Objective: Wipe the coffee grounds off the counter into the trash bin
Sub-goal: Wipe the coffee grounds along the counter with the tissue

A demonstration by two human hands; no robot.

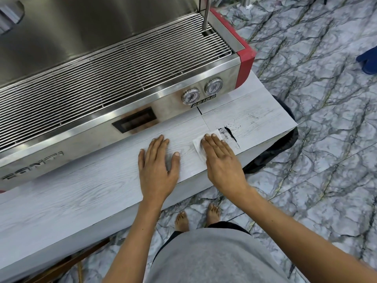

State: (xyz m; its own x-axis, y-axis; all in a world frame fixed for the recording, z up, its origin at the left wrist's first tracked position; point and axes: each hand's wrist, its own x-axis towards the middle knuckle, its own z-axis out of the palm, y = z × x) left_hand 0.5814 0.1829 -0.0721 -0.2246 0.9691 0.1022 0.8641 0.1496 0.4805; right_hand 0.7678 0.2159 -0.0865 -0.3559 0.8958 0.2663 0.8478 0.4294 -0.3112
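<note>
While left hand point(158, 166) lies flat, empty, on counter point(85, 186), right hand point(221, 158) presses tissue point(197, 144) flat, fingers extended; grounds point(229, 134) just beyond tissue, near counter end above bin point(271, 152).

A steel espresso machine point(114, 64) with red corners, a wire grate point(114, 74) and two gauges point(202, 91) (side by side). Marble floor point(316, 99); blue object point(368, 60) at right edge.
</note>
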